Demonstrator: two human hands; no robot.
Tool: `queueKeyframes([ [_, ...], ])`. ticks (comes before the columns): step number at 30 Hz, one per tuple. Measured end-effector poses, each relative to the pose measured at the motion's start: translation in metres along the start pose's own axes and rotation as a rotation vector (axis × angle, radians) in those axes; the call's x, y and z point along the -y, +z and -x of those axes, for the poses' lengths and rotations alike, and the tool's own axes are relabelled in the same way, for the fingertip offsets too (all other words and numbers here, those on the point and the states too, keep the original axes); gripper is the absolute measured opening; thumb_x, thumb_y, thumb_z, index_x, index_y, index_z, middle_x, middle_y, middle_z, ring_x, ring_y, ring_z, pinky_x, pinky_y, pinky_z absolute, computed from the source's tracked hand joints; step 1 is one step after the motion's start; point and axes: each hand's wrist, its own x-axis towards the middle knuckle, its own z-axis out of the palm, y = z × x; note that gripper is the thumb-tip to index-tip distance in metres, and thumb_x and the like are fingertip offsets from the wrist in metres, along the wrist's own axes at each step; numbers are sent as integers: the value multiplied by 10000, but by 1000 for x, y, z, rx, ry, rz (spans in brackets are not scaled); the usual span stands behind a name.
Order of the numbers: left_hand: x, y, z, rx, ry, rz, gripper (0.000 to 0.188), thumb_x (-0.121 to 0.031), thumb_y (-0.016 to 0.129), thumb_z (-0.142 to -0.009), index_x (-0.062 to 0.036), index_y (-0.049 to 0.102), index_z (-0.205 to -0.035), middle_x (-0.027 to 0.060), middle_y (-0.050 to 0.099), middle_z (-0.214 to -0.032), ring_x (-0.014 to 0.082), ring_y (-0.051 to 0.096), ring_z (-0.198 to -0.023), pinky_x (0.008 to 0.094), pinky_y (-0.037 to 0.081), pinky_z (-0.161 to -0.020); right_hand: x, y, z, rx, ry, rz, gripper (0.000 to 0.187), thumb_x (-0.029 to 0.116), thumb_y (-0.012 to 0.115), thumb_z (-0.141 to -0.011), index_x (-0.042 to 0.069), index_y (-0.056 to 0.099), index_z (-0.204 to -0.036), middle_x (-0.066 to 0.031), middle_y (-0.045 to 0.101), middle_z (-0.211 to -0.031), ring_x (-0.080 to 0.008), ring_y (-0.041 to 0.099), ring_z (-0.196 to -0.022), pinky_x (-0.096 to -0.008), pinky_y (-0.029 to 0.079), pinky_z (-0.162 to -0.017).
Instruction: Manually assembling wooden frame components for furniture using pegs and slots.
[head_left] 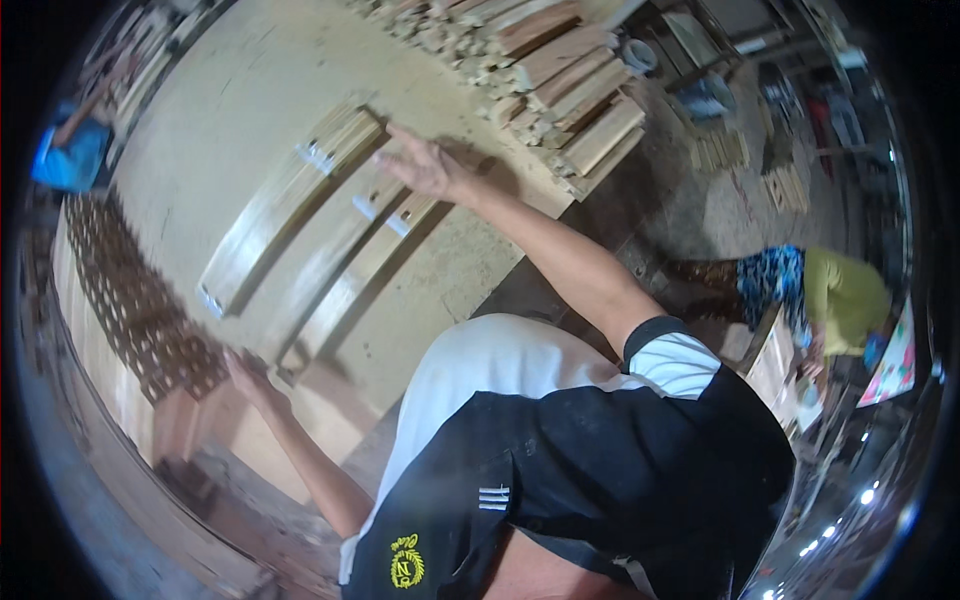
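Note:
Several long, pale wooden slats lie on a broad tan table before me. The leftmost bundle of slats [262, 222] has bluish-white marks across it. Beside it a blurred middle slat [318, 262] and a right slat [352, 283] run nearly parallel, with dark holes at their far ends. My right hand [428, 170] hovers at the far ends of these slats, fingers stretched out, gripping nothing that I can see. Near the slats' close ends, my left hand [250, 382] is apart from them, its fingers extended beside a stack of brown pieces with many holes [140, 310].
A large pile of cut wood strips [560, 85] covers the table's far right edge. A person in a yellow-green top [845, 300] bends over work at the right. Another person in blue [72, 152] is at the far left. The tan tabletop [230, 110] extends behind the slats.

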Motion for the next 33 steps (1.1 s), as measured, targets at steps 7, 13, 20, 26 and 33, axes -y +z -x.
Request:
queueKeyframes([
  [7, -18, -9, 21, -26, 322, -427, 655, -370, 529, -1037, 36, 337, -1515, 247, 349, -1557, 364, 401, -1406, 460, 336, -1156, -8, -85, 117, -459, 63, 112, 574, 386, 763, -855, -6, 621, -1249, -252, 636, -1276, -316, 632, -1192, -402, 493, -1012],
  [13, -59, 53, 45, 62, 452, -412, 687, -222, 699, -948, -5, 375, -1514, 212, 425, -1524, 316, 480, -1348, 412, 445, -1061, -148, -194, 185, -979, 563, -303, 718, 402, 793, -826, 6, 510, -1354, -166, 651, -1173, -203, 666, -869, -349, 543, -665],
  [20, -88, 139, 100, 245, 525, -554, 706, -163, 715, -921, -19, 371, -1520, 238, 423, -1512, 314, 468, -1358, 395, 489, -1011, -182, -173, 160, -896, 671, -497, 839, 339, 838, -762, -37, 455, -1407, -152, 619, -1233, -280, 668, -985, -435, 579, -763],
  [26, -82, 140, 129, 282, 558, -475, 671, -108, 693, -921, 23, 381, -1500, 234, 422, -1506, 334, 493, -1331, 414, 504, -1000, -130, -186, 209, -1038, 621, -576, 483, 210, 792, -815, 3, 627, -1220, -63, 677, -1021, -160, 658, -942, -336, 568, -753],
  [33, -68, 180, 174, 406, 520, -357, 622, -109, 682, -924, 18, 425, -1477, 190, 467, -1488, 327, 519, -1308, 409, 523, -959, -111, -208, 272, -639, 48, -1303, 553, 449, 572, -969, 27, 540, -1326, -127, 659, -1093, -257, 664, -999, -415, 559, -876],
])
